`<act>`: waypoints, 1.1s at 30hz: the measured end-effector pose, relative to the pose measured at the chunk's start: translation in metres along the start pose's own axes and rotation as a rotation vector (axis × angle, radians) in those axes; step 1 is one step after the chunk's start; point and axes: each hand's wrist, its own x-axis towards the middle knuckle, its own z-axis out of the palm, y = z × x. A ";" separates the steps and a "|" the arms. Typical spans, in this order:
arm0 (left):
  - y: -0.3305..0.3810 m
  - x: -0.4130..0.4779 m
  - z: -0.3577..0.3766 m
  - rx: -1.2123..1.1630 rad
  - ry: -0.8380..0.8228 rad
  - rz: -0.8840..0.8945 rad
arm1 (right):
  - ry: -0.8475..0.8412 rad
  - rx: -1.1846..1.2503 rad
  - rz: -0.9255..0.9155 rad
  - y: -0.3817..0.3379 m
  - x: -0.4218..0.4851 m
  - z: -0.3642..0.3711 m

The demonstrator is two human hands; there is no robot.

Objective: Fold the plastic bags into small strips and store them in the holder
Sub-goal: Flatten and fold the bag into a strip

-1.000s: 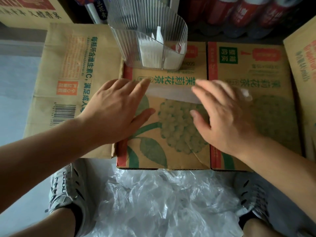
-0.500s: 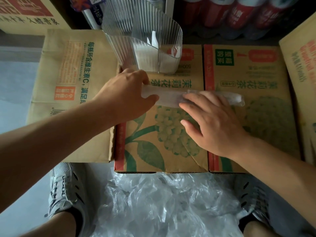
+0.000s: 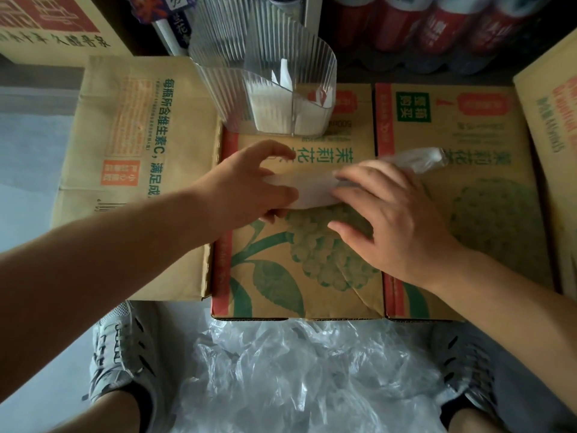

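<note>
Two hands worked one bag on the box top. The left hand had its grip curled round the left end of the folded strip, thumb below and fingers arched over it, apparently lifting that end to turn it across. The right hand lay with fingers straight, holding nothing, and pressed the strip's middle flat against the cardboard box, probably so the slippery film would not spring open or slide. The strip ran left to right across the box's far half, and its crumpled right end poked out past the right hand onto the neighbouring box. The clear ribbed holder stood at the box's far edge, just beyond the left hand, with pale folded pieces already upright inside. It seemed placed close so a finished one travels little. Loose bags lay heaped on the floor off the near edge, between the person's shoes, within easy reach for the next fold.
</note>
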 end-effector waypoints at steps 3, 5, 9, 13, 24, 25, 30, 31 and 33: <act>-0.002 -0.011 0.010 -0.231 -0.056 -0.059 | 0.104 0.084 -0.023 -0.010 0.004 0.000; 0.000 -0.018 0.015 -0.371 -0.095 -0.127 | 0.142 0.135 -0.038 -0.014 0.007 0.001; 0.002 -0.031 0.018 -0.473 -0.251 -0.160 | 0.222 0.200 -0.050 -0.012 0.009 0.004; -0.014 -0.026 -0.006 0.164 -0.393 0.261 | 0.174 0.480 0.096 -0.013 0.000 -0.001; -0.037 0.008 0.012 0.681 -0.075 0.804 | 0.021 1.221 0.599 -0.021 -0.009 -0.010; -0.037 0.008 0.014 0.672 -0.076 0.795 | 0.003 1.232 0.611 -0.020 -0.009 -0.010; -0.037 0.008 0.019 0.609 -0.082 0.762 | 0.016 1.142 0.583 -0.018 0.000 -0.015; -0.035 0.008 0.021 0.611 -0.080 0.772 | 0.046 1.103 0.572 -0.017 0.004 -0.018; -0.034 0.008 0.023 0.605 -0.060 0.775 | 0.112 1.049 0.562 -0.013 0.015 -0.023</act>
